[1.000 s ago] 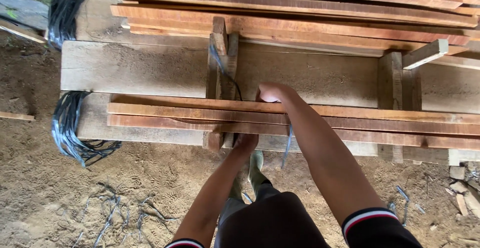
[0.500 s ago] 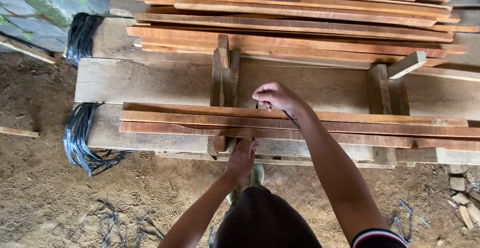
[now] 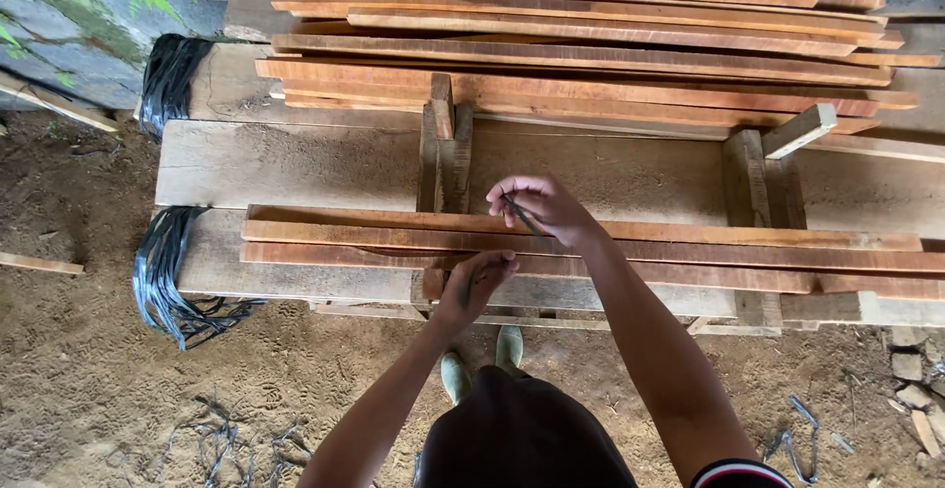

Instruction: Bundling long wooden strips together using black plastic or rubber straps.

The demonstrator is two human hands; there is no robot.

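Both hands pinching strap over slats

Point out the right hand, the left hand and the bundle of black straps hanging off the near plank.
right hand [image 3: 544, 207], head view, on the back of the hand.
left hand [image 3: 474, 286], head view, on the knuckles.
black straps [image 3: 167, 271], head view, mid-bundle.

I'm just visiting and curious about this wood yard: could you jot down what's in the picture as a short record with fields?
Setting: dirt ground beside a wooden bench
Near stack: reddish slats lying flat along the bench front
Far stack: more reddish planks piled behind
Right hand: raised over the near slats, pinching a thin dark strap
Left hand: at the front edge of the near slats, fingers curled
Bench end: bundles of black straps hanging down
Feet: green boots below the bench
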